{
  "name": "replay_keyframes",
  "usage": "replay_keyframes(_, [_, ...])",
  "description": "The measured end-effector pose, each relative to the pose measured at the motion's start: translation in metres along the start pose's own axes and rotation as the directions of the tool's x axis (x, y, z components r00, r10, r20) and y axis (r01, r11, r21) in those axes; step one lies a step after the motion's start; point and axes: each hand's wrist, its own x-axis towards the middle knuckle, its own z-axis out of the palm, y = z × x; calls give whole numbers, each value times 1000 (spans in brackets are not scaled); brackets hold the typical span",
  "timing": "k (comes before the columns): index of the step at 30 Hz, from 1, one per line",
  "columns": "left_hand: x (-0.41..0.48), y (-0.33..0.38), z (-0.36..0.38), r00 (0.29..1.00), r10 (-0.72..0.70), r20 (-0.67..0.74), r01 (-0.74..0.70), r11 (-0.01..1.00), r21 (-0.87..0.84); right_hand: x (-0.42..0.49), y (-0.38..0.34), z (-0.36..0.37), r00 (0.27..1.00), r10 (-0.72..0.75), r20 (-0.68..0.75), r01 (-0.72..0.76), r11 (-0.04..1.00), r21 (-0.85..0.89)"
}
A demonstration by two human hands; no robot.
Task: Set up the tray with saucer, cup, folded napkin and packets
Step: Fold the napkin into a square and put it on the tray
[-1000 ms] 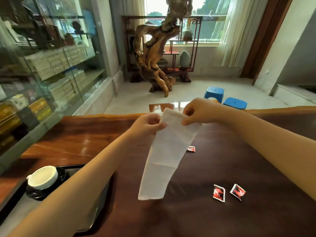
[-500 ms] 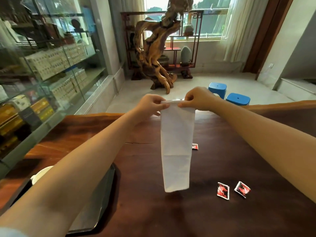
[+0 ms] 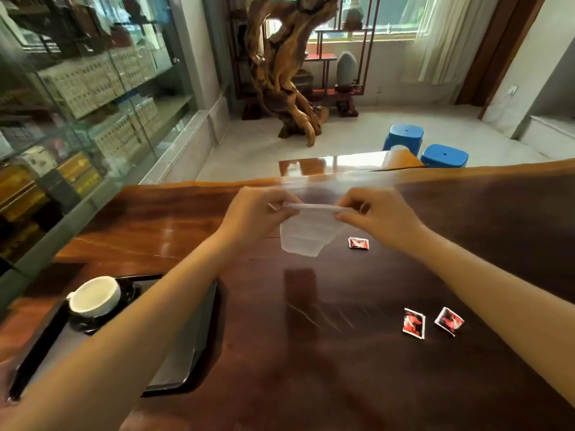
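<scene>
Both hands hold a white napkin (image 3: 303,236) by its top edge over the far middle of the dark wooden table; my left hand (image 3: 256,213) pinches the left corner and my right hand (image 3: 378,214) the right corner. The napkin hangs short and blurred. A white cup (image 3: 95,295) sits on a black saucer (image 3: 93,321) at the far end of a dark tray (image 3: 183,359) at the lower left, partly hidden by my left forearm. Three red packets lie on the table: one (image 3: 358,243) near the napkin, two (image 3: 413,322) (image 3: 449,321) at the right.
The wooden table (image 3: 342,368) has a raised lighter edge at the far side. A glass display cabinet (image 3: 77,98) runs along the left. Beyond the table stand two blue stools (image 3: 404,140) and a carved wood sculpture (image 3: 286,73).
The napkin hung long from both hands before; now its top edge is lower and nearer the table and it hangs much shorter. The view has tilted down, showing the cup and tray again.
</scene>
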Motion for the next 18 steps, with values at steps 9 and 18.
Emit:
replay_keyframes(9, [-241,-12,110,951,-262,163,272,961,-45,-205,11,132,889,274,367,-340,932,129])
replay_keyframes(18, [-293,-9,126,814,-480,328,547,823,-152,-249,11,163,765,394,509,-547,815,190])
